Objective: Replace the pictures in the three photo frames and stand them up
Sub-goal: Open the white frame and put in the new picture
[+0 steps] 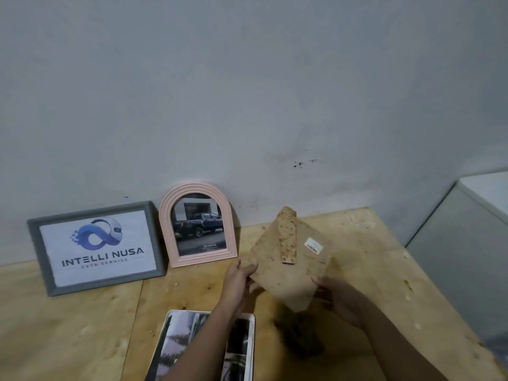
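- Backing board held off the table at about 4 o'clock from the centre of the view, turned like a diamond, brown mottled back upward.
- On that back, a narrow stand strip running toward 12 o'clock, with a small barcode sticker just beside it at 3 o'clock.
- Left hand at the board's 9 o'clock corner, pinching it: thumb on the upper face, other fingers curled underneath.
- Right hand at the board's 4 o'clock edge, gripping it with the thumb at the rim; remaining fingers tucked beneath and mostly hidden, spread or together impossible to tell.
- White frame flat on the table at 6 o'clock, a dim photo inside, partly covered by the left forearm.
- Grey frame at 9 o'clock, standing tilted back against the wall, showing a logo print reading "INTELLI NUSA".
- Pink arched frame just beside the grey one at its 3 o'clock, also leaning on the wall, with a pickup truck picture inside.
- Pale cabinet at 3 o'clock, beyond the table's edge.
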Action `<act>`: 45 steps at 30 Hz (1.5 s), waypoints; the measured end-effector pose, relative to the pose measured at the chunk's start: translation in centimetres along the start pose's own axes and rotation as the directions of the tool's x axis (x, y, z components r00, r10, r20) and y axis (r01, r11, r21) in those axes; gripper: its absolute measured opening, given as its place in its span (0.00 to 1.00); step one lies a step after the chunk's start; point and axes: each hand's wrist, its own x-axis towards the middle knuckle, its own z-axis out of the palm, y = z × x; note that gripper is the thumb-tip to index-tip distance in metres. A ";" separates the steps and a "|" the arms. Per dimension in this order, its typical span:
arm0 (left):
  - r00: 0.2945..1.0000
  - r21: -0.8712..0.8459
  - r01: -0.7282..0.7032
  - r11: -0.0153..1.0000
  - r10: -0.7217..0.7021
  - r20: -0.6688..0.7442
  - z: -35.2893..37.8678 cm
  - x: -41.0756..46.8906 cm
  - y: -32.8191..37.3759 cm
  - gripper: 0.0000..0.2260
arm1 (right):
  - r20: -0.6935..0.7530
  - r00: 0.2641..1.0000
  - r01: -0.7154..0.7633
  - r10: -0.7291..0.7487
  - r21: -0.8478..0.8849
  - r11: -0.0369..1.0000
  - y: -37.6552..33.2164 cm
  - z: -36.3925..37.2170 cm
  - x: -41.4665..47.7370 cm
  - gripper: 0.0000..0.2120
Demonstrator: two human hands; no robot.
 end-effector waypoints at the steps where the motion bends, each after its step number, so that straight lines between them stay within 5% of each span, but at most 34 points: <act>1: 0.999 0.020 -0.034 0.999 0.034 0.011 -0.7 -0.5 0.8 0.09 | -0.037 0.998 0.049 -0.046 0.077 0.996 -0.1 0.5 -0.5 0.33; 4: 0.993 0.104 -0.119 0.987 0.117 0.026 -3.4 -2.0 3.1 0.08 | -0.084 0.982 0.188 -0.171 0.257 0.948 -0.1 2.1 -2.0 0.22; 9: 0.994 0.077 -0.106 0.991 0.104 0.035 -8.8 -4.4 6.2 0.08 | -0.083 0.989 0.128 -0.119 0.108 0.986 1.1 7.7 -4.2 0.23; 13: 0.999 0.158 -0.046 0.986 0.047 -0.001 -13.7 -6.9 6.2 0.12 | -0.181 0.981 0.098 -0.067 0.166 0.981 4.5 12.0 -4.6 0.21; 21: 0.999 0.447 0.028 0.894 -0.005 -0.053 -21.4 -10.2 1.6 0.22 | -0.379 0.922 -0.001 -0.080 -0.209 0.978 12.5 16.4 -5.8 0.15; 28: 0.997 0.630 0.050 0.775 0.002 -0.081 -23.2 -12.2 -1.4 0.22 | -0.463 0.865 -0.081 -0.193 -0.509 0.857 16.6 18.1 -6.0 0.14; 35: 0.992 0.690 0.017 0.723 0.076 -0.104 -23.9 -11.5 -2.9 0.15 | -0.459 0.847 -0.069 -0.269 -0.596 0.800 17.5 18.9 -5.3 0.19; 38: 0.986 0.773 0.016 0.634 0.118 -0.118 -24.9 -10.7 -4.6 0.21 | -0.464 0.841 -0.091 -0.278 -0.628 0.773 17.5 18.9 -4.7 0.22; 45: 0.976 0.760 -0.003 0.650 0.167 -0.139 -24.0 -11.3 -4.7 0.21 | -0.514 0.801 -0.117 -0.307 -0.637 0.762 17.6 19.1 -4.2 0.21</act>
